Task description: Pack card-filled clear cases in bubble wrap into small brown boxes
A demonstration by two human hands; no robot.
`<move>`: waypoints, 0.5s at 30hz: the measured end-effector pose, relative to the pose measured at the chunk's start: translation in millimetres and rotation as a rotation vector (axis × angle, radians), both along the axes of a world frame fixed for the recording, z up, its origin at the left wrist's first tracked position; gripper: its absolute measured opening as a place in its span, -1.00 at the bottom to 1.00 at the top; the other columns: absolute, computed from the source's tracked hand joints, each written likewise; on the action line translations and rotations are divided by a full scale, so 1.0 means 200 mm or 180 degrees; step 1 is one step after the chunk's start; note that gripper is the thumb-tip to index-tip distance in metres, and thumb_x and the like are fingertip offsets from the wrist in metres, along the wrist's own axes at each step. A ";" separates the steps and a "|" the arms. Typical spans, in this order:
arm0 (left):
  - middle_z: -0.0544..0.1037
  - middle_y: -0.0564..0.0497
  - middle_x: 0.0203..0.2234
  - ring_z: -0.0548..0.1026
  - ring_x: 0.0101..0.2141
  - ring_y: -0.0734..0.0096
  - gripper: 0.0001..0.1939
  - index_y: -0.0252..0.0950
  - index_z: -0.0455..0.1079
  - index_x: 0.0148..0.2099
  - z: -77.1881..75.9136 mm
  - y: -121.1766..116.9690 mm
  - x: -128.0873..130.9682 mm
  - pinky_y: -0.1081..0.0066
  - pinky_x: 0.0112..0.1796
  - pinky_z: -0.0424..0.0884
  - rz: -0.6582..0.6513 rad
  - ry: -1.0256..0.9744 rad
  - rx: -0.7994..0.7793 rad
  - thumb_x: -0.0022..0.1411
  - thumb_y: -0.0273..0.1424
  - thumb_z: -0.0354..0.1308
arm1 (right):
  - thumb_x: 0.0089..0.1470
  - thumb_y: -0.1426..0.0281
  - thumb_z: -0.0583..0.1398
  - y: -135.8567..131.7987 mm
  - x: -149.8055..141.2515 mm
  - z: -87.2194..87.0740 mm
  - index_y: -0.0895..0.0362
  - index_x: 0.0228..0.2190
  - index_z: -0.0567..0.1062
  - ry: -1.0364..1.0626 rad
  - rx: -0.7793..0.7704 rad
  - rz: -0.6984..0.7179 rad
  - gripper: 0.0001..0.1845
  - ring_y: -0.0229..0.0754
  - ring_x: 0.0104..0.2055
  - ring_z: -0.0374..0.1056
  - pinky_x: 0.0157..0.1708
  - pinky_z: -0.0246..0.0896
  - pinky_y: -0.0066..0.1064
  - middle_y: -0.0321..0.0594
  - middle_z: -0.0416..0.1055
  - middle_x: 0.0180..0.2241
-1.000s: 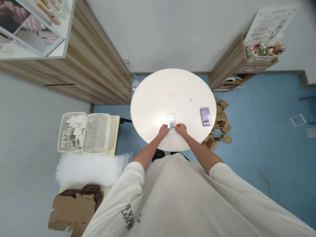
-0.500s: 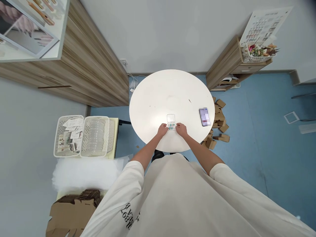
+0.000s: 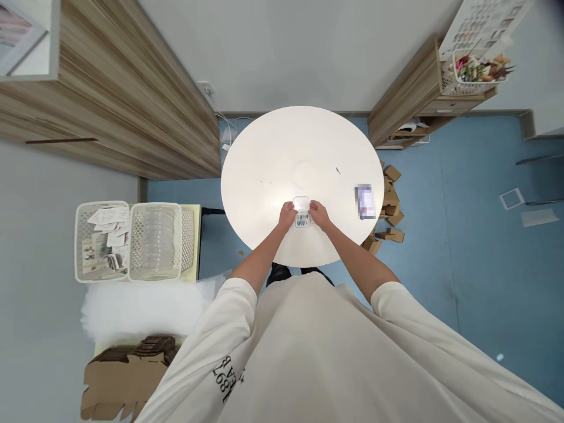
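Note:
A small clear plastic case point(image 3: 303, 224) stands opened on the round white table point(image 3: 273, 147), near its front edge. Rows of press-on nails point(image 3: 302, 217), mostly teal with some pale pink, fill the base. The hinged lid point(image 3: 302, 203) is folded up and away from me and catches the light. My left hand point(image 3: 287, 217) grips the lid's left side near the hinge, fingers closed. On the opposite side my right hand point(image 3: 319, 214) pinches the lid's right edge. The fingertips are small in view and partly hidden.
A blurred purple packet point(image 3: 365, 201) lies at the table's right. Small cardboard boxes point(image 3: 391, 200) are piled on the floor beyond it. To the left stand white baskets point(image 3: 155, 273) with papers and clear cases, above white wrapping point(image 3: 145, 308) and flattened cardboard point(image 3: 123, 382).
Both hands have moved from the sides of the case's base up to its lid. The lid now looks tilted more upright and bright. The camera view has shifted slightly.

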State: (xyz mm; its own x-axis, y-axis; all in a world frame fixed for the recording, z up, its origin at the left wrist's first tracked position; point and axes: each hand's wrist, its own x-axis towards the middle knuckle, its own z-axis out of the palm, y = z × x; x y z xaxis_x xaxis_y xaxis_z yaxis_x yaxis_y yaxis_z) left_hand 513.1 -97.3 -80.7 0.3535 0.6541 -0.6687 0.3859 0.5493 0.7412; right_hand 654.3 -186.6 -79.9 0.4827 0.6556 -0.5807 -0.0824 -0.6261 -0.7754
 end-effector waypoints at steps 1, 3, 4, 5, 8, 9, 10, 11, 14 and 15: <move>0.40 -0.19 0.18 0.45 0.09 0.20 -0.44 -0.26 0.27 0.18 0.01 0.01 0.00 0.32 -0.04 0.40 0.0009 0.0034 -0.0027 0.10 -0.56 0.16 | 0.02 0.47 0.16 0.00 0.00 0.01 0.20 0.25 0.30 0.0022 -0.0013 -0.0005 -0.28 -0.06 0.23 0.32 0.20 0.26 -0.24 0.01 0.32 0.24; 0.40 -0.19 0.17 0.46 0.06 0.20 -0.38 -0.24 0.24 0.23 0.02 0.02 -0.01 0.32 -0.07 0.41 -0.0023 0.0086 -0.0040 0.10 -0.53 0.18 | 0.04 0.43 0.18 0.01 0.00 0.04 0.17 0.27 0.27 0.0037 -0.0031 0.0009 -0.27 -0.05 0.22 0.32 0.20 0.27 -0.22 0.01 0.32 0.23; 0.40 -0.18 0.17 0.47 0.05 0.21 -0.36 -0.23 0.23 0.25 0.03 0.03 -0.01 0.33 -0.08 0.42 -0.0056 0.0104 -0.0027 0.10 -0.52 0.18 | 0.06 0.40 0.19 0.01 0.00 0.06 0.16 0.28 0.27 0.0030 -0.0033 0.0019 -0.27 -0.04 0.21 0.32 0.20 0.27 -0.20 0.00 0.32 0.23; 0.40 -0.17 0.16 0.47 0.03 0.21 -0.33 -0.22 0.22 0.27 0.04 0.04 -0.01 0.33 -0.09 0.42 -0.0095 0.0120 -0.0009 0.09 -0.51 0.19 | 0.07 0.37 0.19 0.01 0.00 0.08 0.14 0.28 0.26 0.0022 -0.0032 0.0030 -0.27 -0.04 0.21 0.32 0.19 0.27 -0.19 0.00 0.32 0.23; 0.41 -0.16 0.11 0.49 -0.01 0.20 -0.22 -0.21 0.21 0.32 0.07 0.07 -0.01 0.33 -0.09 0.42 -0.0197 0.0150 0.0096 0.01 -0.54 0.21 | 0.09 0.33 0.18 0.03 0.00 0.13 0.13 0.30 0.25 0.0056 -0.0007 0.0062 -0.26 -0.02 0.19 0.32 0.17 0.29 -0.17 0.00 0.30 0.24; 0.42 -0.16 0.09 0.49 -0.02 0.20 -0.21 -0.22 0.24 0.31 0.07 0.08 -0.01 0.32 -0.09 0.42 -0.0239 0.0141 0.0154 -0.01 -0.55 0.20 | 0.08 0.34 0.17 0.03 0.00 0.15 0.13 0.30 0.24 0.0088 0.0015 0.0078 -0.25 -0.02 0.19 0.32 0.16 0.30 -0.17 0.00 0.29 0.25; 0.43 -0.16 0.07 0.50 -0.04 0.19 -0.23 -0.24 0.28 0.29 0.08 0.09 -0.02 0.31 -0.08 0.42 -0.0291 0.0121 0.0218 -0.04 -0.57 0.19 | 0.07 0.36 0.16 0.04 0.00 0.16 0.13 0.31 0.23 0.0121 0.0049 0.0098 -0.24 -0.02 0.19 0.32 0.15 0.31 -0.17 -0.01 0.28 0.25; 0.44 -0.17 0.04 0.50 -0.05 0.18 -0.25 -0.26 0.32 0.25 0.08 0.09 -0.02 0.29 -0.08 0.42 -0.0352 0.0085 0.0282 -0.05 -0.58 0.18 | 0.06 0.37 0.16 0.04 -0.01 0.17 0.12 0.32 0.21 0.0143 0.0090 0.0123 -0.22 -0.01 0.19 0.32 0.15 0.32 -0.17 -0.01 0.27 0.26; 0.48 -0.16 0.00 0.50 -0.05 0.17 -0.33 -0.29 0.40 0.17 0.07 0.09 -0.04 0.27 -0.06 0.43 -0.0472 -0.0052 0.0448 -0.07 -0.60 0.16 | 0.01 0.42 0.14 0.02 -0.01 0.17 0.11 0.33 0.18 0.0078 0.0196 0.0237 -0.17 0.00 0.22 0.29 0.15 0.33 -0.15 -0.03 0.25 0.27; 0.49 -0.16 0.01 0.50 -0.02 0.17 -0.34 -0.28 0.41 0.15 0.07 0.08 -0.06 0.26 -0.04 0.43 -0.0475 -0.0080 0.0498 -0.07 -0.61 0.16 | 0.00 0.43 0.14 0.01 -0.02 0.17 0.11 0.34 0.18 0.0024 0.0208 0.0292 -0.16 0.00 0.24 0.28 0.15 0.33 -0.14 -0.03 0.26 0.27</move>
